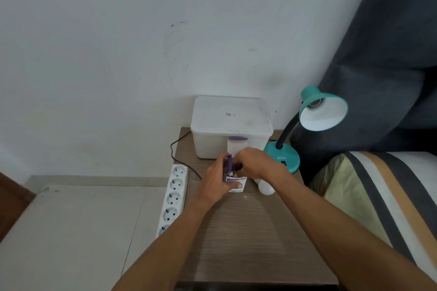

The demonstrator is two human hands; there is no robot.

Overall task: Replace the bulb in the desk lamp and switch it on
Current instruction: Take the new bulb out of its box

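A teal desk lamp stands at the back right of the small wooden table; its shade faces me and the socket inside holds no bulb. My left hand grips a purple-and-white bulb box with its flap raised. My right hand is at the box's open end, fingers pinched on the metal base of a bulb that shows in the opening. A bare white bulb lies on the table under my right wrist, partly hidden.
A white lidded plastic tub stands at the back of the table with another purple-and-white box against its front. A white power strip lies along the table's left edge, with a black cord. A striped bed is at right.
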